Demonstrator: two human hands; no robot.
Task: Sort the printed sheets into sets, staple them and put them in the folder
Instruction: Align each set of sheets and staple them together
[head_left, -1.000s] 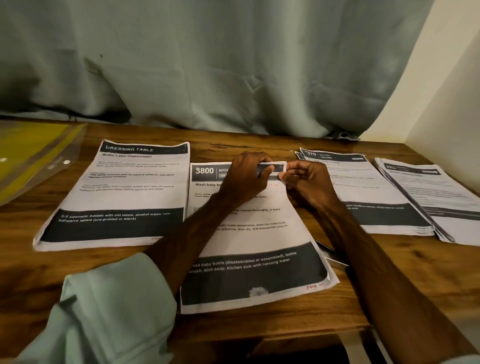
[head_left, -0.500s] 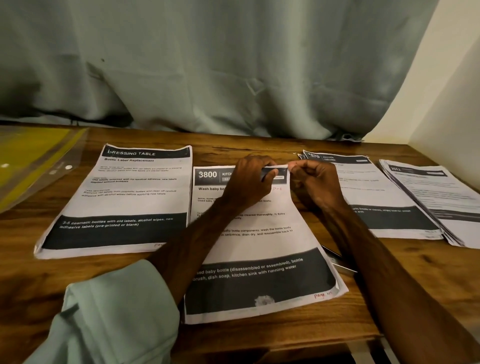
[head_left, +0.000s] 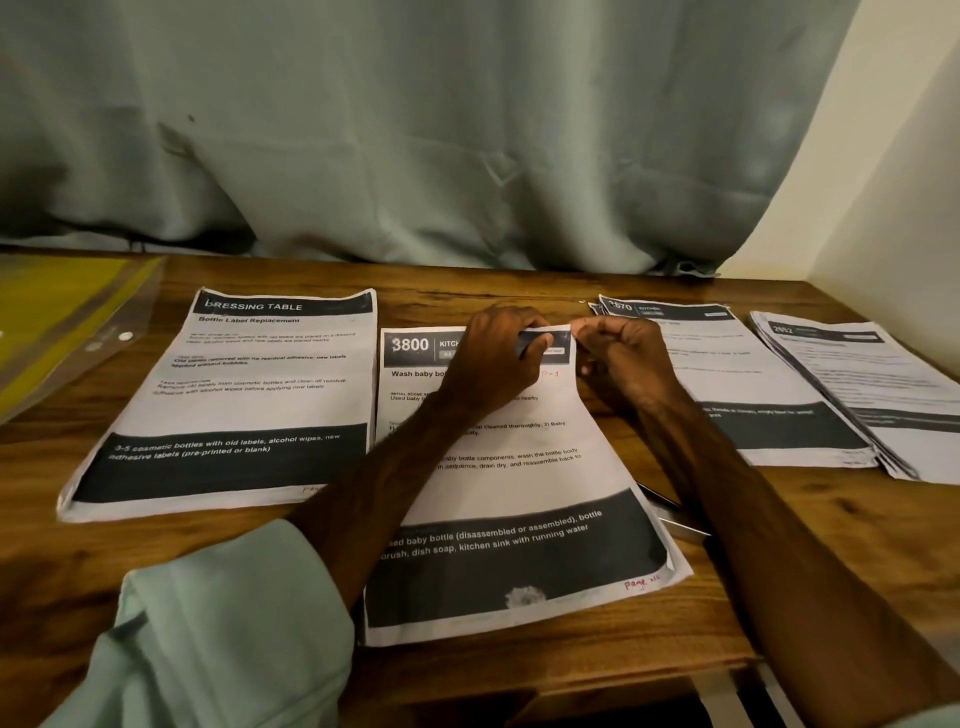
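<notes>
Nearest, a pale green sleeve (head_left: 234, 623) covers the left forearm beside the near edge of the 3800 set (head_left: 509, 493), which lies flat on the wooden table (head_left: 467, 291) in front of the person. The set is thin printer paper: light, limp and easily creased, so it looks best taken by a corner or edge with the sheets squared. A shiny metal tool (head_left: 670, 514), perhaps the stapler, pokes out at the set's right edge under the right forearm. At the set's far edge the left hand (head_left: 498, 358) grips the header band with curled fingers, and the right hand (head_left: 623, 358) pinches the far right corner, which is lifted slightly. Left of the set lies the Dressing Table set (head_left: 234, 405); right of it lie the 870 set (head_left: 769, 405) and a thicker fanned stack (head_left: 872, 395). Far left of the set sits a glossy clear-and-yellow plastic folder (head_left: 62, 322). Beyond hangs a creased grey-green curtain (head_left: 415, 130).
</notes>
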